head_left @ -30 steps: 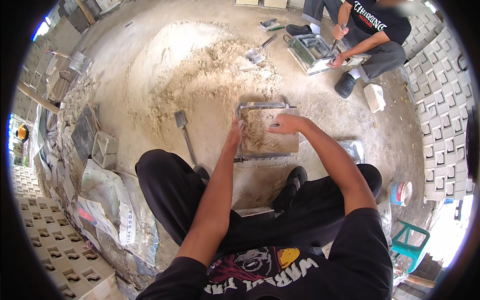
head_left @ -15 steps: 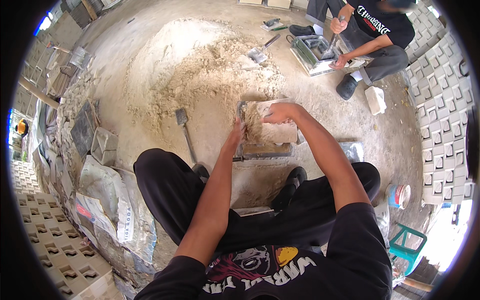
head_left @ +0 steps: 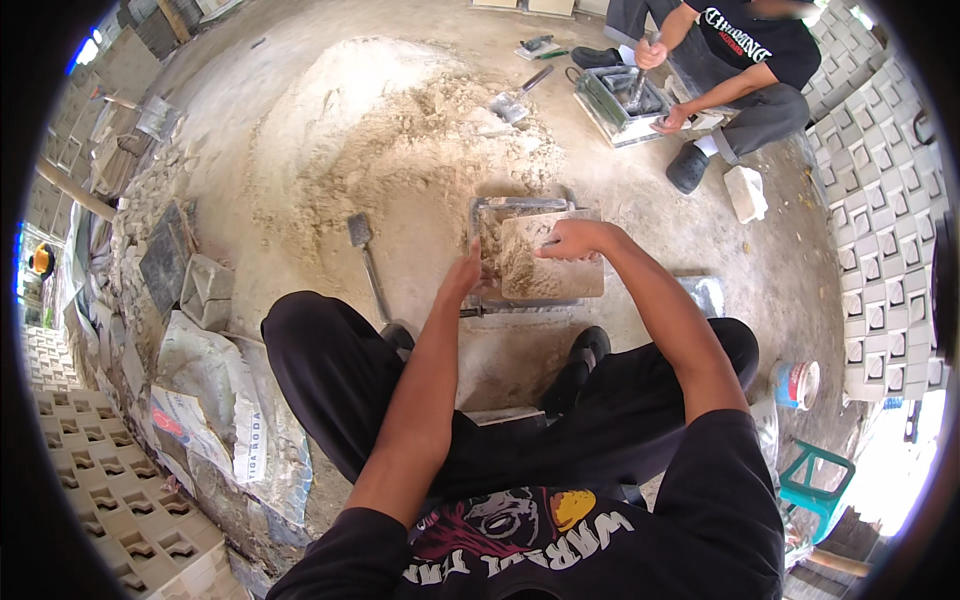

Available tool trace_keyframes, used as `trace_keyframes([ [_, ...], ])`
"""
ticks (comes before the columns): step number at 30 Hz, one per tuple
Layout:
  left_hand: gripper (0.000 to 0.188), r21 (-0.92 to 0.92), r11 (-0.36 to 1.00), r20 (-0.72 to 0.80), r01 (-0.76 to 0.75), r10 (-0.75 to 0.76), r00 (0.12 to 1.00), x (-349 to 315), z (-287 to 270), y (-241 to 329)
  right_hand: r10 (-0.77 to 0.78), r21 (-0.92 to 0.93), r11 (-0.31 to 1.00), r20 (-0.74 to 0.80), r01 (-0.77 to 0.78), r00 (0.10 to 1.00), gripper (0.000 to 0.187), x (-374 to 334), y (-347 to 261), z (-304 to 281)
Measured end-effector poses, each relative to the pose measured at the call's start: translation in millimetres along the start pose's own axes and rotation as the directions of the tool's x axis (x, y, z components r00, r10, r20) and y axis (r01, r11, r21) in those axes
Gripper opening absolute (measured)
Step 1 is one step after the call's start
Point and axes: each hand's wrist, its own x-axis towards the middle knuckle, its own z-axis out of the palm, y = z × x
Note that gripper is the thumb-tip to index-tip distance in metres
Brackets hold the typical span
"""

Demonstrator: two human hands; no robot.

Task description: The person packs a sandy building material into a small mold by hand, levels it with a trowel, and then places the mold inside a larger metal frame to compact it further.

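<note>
Kneeling over a metal mould frame (head_left: 490,215) on the sandy ground, a person works with both bare hands at a flat square board (head_left: 555,270) dusted with sand. The board lies tilted across the right part of the frame, just in front of the person's knees and at the near foot of a large sand heap (head_left: 390,130). The right hand (head_left: 572,240) rests on the board's upper edge, fingers curled closed around that edge. The left hand (head_left: 465,275) is at the frame's left side, touching it; whether its fingers are closed on the frame cannot be told. A small trowel (head_left: 362,240) lies on the ground to the left, near but apart from the frame. Beyond the heap, a second person (head_left: 730,60) sits at another mould (head_left: 620,100), well apart. Stacked patterned blocks (head_left: 880,200) line the right wall, and a green stool (head_left: 815,485) stands at the lower right.
</note>
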Motion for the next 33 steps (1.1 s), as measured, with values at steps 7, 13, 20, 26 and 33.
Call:
trace_keyframes([
  [7, 0.084, 0.269, 0.963, -0.058, -0.001, 0.017, 0.998, -12, 9, 6, -0.183, -0.146, 0.976, -0.123, 0.164, 0.975, 0.059, 13, 13, 17],
  [13, 0.083, 0.266, 0.960, -0.106, 0.088, -0.062, 0.992, 7, -5, -13, -0.249, -0.163, 0.963, -0.246, 0.213, 0.937, 0.057, 14, 2, 26],
  [20, 0.079, 0.184, 0.982, -0.025, -0.030, 0.036, 0.999, -4, 1, -8, -0.289, -0.228, 0.946, -0.273, 0.230, 0.917, 0.055, 15, 3, 35],
  [26, 0.073, 0.157, 0.986, 0.029, -0.056, 0.052, 0.998, -22, 6, 0, -0.176, -0.033, 0.984, -0.224, 0.173, 0.959, 0.057, -8, 16, 23],
  [33, 0.058, 0.101, 0.938, -0.116, -0.332, 0.343, 0.932, -6, 26, -7, -0.121, -0.226, 0.973, -0.364, 0.039, 0.924, 0.053, -18, 29, 9],
])
